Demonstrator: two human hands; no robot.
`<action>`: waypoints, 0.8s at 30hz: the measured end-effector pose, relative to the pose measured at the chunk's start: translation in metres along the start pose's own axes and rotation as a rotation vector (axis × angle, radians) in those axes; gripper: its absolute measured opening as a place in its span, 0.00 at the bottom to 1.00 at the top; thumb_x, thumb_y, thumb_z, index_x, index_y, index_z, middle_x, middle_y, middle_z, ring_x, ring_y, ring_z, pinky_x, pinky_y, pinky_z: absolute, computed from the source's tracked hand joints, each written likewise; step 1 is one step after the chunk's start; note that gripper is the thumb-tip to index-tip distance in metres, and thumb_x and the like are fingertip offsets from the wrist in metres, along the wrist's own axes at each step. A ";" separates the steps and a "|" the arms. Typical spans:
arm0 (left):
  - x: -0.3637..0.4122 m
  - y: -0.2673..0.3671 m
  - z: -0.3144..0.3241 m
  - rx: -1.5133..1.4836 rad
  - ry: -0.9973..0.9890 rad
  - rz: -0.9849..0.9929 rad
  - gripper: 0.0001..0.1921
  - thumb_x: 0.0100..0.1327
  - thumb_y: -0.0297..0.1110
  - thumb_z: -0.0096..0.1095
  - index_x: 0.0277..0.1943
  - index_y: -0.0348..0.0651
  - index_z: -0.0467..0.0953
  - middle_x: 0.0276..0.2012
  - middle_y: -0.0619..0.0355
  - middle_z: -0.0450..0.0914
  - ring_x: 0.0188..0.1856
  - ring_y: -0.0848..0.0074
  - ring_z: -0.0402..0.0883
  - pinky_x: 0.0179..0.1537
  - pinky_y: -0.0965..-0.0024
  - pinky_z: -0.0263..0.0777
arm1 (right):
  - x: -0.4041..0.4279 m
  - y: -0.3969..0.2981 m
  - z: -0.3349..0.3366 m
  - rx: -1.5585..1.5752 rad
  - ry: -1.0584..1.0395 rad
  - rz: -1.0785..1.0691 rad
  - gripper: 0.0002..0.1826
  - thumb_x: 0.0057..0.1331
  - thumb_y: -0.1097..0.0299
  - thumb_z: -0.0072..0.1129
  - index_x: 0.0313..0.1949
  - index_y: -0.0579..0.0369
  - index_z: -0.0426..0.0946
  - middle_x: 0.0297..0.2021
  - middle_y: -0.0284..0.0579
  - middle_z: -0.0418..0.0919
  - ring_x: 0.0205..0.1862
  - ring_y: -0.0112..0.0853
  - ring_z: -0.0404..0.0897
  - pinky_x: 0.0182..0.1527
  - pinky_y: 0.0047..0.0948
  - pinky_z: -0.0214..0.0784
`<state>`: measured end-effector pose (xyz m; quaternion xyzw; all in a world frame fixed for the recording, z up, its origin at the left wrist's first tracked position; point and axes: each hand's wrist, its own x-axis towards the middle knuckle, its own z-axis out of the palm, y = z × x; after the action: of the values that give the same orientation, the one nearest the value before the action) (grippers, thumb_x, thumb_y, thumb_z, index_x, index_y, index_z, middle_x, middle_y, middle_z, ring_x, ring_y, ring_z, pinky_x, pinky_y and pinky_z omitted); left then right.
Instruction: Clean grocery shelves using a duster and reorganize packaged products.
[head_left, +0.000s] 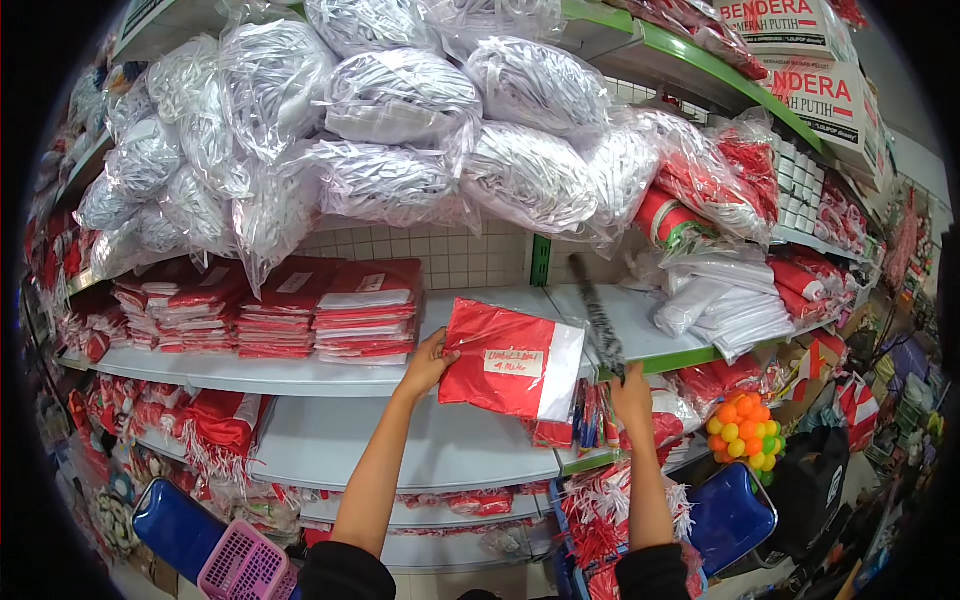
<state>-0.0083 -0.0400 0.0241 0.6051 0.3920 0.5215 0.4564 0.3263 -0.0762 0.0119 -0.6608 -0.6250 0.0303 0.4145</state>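
Observation:
My left hand (431, 361) grips the left edge of a flat plastic packet (491, 337) in front of the shelf. Folded red and white cloth shows through it, and a paper label with handwriting sits on its face. In my right hand (632, 394) is the lower end of a dark grey fluffy duster (598, 322), pointing up and slightly blurred. The duster stands just right of the packet, over the shelf board. Left of my left hand, a stack of similar packets (367, 315) rests on the middle shelf (262, 375).
Bags of white ribbon strips (405, 97) overhang the shelf from above. Rolled clear plastic bags (724, 300) lie to the right. Orange and yellow balls (739, 431) hang at lower right, beside blue stools (731, 510). A pink basket (244, 562) stands at lower left.

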 end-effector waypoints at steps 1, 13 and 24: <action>0.003 -0.005 0.004 0.033 0.038 0.145 0.23 0.58 0.19 0.51 0.57 0.33 0.60 0.51 0.53 0.71 0.51 0.76 0.70 0.51 0.75 0.64 | -0.013 0.008 0.010 0.111 0.075 0.012 0.23 0.63 0.66 0.42 0.51 0.74 0.56 0.31 0.70 0.73 0.37 0.59 0.73 0.39 0.49 0.65; -0.002 0.003 0.016 0.086 0.067 0.225 0.25 0.58 0.17 0.51 0.58 0.29 0.56 0.56 0.49 0.65 0.58 0.73 0.63 0.58 0.75 0.55 | -0.152 -0.015 0.128 0.504 -0.035 0.047 0.16 0.68 0.66 0.36 0.45 0.70 0.61 0.14 0.52 0.65 0.15 0.40 0.65 0.19 0.37 0.55; 0.001 -0.013 0.015 0.153 0.141 0.335 0.21 0.57 0.15 0.50 0.55 0.30 0.60 0.51 0.50 0.70 0.54 0.75 0.68 0.55 0.77 0.57 | -0.142 -0.041 0.124 0.824 -0.104 0.347 0.16 0.68 0.59 0.39 0.40 0.62 0.63 0.16 0.60 0.70 0.19 0.59 0.70 0.21 0.49 0.57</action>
<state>0.0063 -0.0380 0.0116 0.6568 0.3553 0.5999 0.2872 0.1934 -0.1389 -0.1125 -0.5333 -0.4605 0.3790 0.5999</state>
